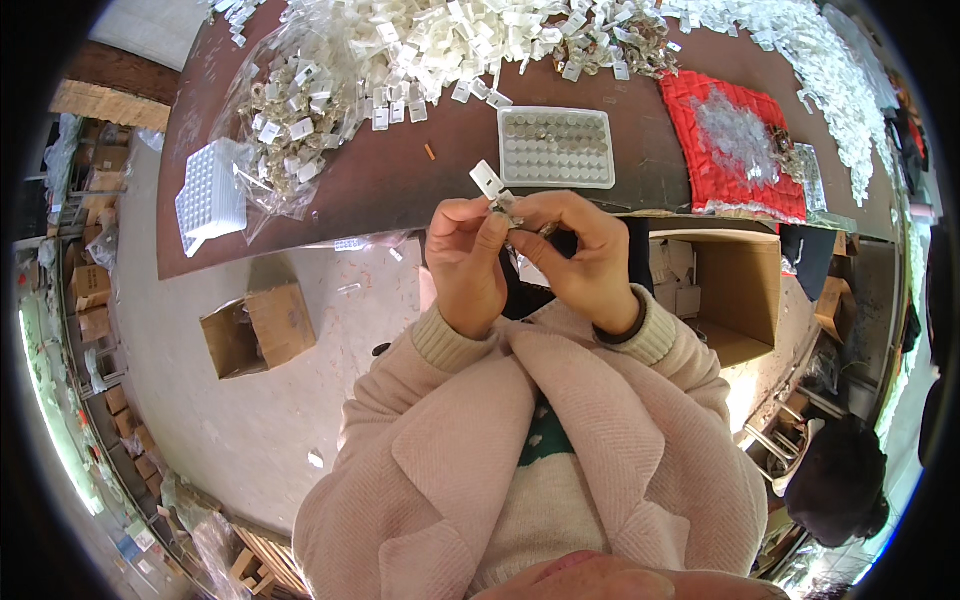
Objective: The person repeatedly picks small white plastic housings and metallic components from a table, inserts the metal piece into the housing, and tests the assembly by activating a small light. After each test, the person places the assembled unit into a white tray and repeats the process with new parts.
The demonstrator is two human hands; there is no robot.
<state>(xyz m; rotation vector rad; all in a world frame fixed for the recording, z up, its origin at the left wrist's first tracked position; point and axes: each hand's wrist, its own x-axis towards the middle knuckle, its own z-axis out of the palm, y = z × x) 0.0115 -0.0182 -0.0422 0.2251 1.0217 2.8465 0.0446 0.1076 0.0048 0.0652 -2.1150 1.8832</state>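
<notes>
Just over the table's near edge, my left hand [465,270] and my right hand [580,255] meet with their fingers closed in a pinch. Between their fingertips is a small white plastic tag [486,180], tilted up and away from me. A small dark, metallic-looking piece [505,205] shows at the tag's lower end; fingers cover much of it, so its kind is unclear. Beyond my right hand lies a clear plastic tray [507,165] with rows of round pockets. A short orange stick [430,152] lies on the brown table [420,185].
White tags [430,50] heap along the far side. Tags with tangled metallic pieces [290,125] fill a clear bag at left, beside stacked white trays [210,195]. A red cloth [690,115] holding clear pieces lies right. Open cardboard boxes [280,320] stand below the table.
</notes>
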